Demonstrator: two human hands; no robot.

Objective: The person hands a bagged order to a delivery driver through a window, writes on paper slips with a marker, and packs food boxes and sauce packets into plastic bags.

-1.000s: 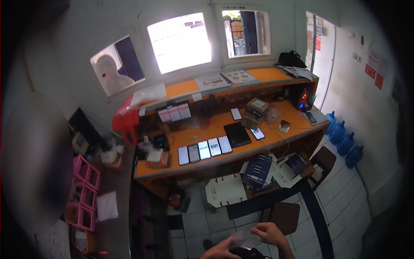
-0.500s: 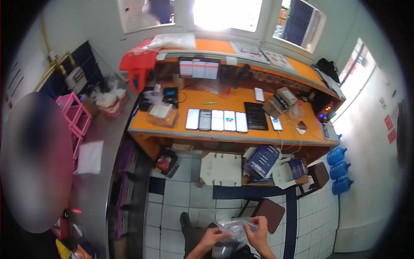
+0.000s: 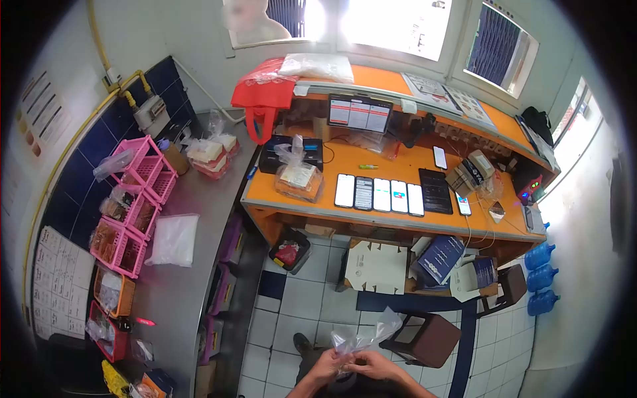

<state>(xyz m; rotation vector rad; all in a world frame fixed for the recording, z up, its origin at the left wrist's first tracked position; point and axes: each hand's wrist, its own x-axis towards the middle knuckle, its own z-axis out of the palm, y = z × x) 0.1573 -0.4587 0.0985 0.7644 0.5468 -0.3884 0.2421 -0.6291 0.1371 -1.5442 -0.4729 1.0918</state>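
Note:
A clear plastic bag [image 3: 352, 341] is between my two hands at the bottom of the head view, its loose upper part spreading up and to the right. My left hand [image 3: 327, 365] grips the gathered plastic with closed fingers. Close against it, my right hand [image 3: 373, 364] pinches the same bag. The part of the bag below my fingers is mostly hidden by the hands, so I cannot make out any contents.
An orange desk [image 3: 391, 229] ahead carries a row of phones [image 3: 381, 194], a tablet [image 3: 436, 191] and a bagged container [image 3: 298, 182]. A brown stool [image 3: 431, 338] stands right of my hands. Pink baskets [image 3: 142, 199] line the steel counter [image 3: 199, 239] at left.
My hands have drawn together and the bag is now bunched between them, its upper part flaring out. The view has swung left, and the blurred person at the left is gone from sight.

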